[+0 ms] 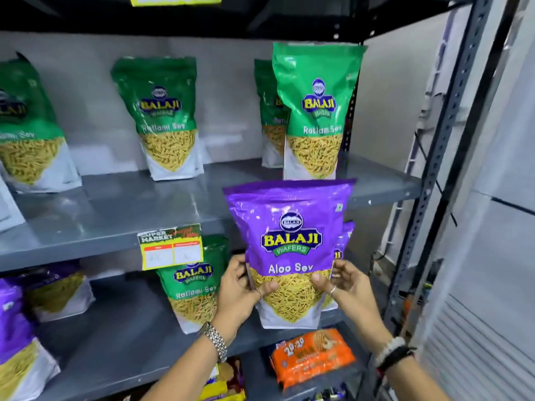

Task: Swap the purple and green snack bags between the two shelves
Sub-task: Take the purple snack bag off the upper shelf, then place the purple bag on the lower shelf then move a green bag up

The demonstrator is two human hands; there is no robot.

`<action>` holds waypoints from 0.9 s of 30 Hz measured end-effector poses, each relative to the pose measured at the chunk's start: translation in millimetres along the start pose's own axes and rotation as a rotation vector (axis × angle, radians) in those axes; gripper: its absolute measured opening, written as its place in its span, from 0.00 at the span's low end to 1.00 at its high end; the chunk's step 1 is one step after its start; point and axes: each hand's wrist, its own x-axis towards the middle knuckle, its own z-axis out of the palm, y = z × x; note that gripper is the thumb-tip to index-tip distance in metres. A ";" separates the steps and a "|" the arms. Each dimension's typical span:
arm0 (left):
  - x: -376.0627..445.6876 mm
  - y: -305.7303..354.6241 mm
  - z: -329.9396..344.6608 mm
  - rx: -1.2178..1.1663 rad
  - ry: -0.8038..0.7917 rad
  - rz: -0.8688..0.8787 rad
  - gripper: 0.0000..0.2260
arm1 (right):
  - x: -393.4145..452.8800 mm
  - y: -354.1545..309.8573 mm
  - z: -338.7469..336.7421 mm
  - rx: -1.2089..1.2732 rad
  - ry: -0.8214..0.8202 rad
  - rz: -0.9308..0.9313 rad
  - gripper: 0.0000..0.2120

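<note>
I hold a purple Aloo Sev bag upright in front of the lower shelf, its top level with the upper shelf's front edge. My left hand grips its lower left side and my right hand its lower right side. On the upper shelf stand several green Ratlami Sev bags; the nearest green bag is right above the purple one. The lower shelf carries one green bag left of my hands, a purple bag half hidden behind the held one, and purple bags at far left.
A yellow price tag hangs on the upper shelf's front edge. An orange biscuit pack and other packets lie on the shelf below. The rack's perforated metal upright stands at the right, with a pale wall beyond.
</note>
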 end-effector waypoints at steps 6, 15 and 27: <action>-4.2 -72.4 -19.9 0.022 0.043 -0.124 0.31 | 1.0 76.6 20.0 -0.043 -0.063 0.106 0.21; 33.8 -138.1 -51.4 0.073 0.101 -0.243 0.26 | 35.3 132.1 67.8 -0.124 -0.053 0.229 0.27; 64.2 -172.9 -63.1 0.108 0.070 -0.227 0.27 | 64.1 152.6 95.0 -0.200 0.059 0.312 0.21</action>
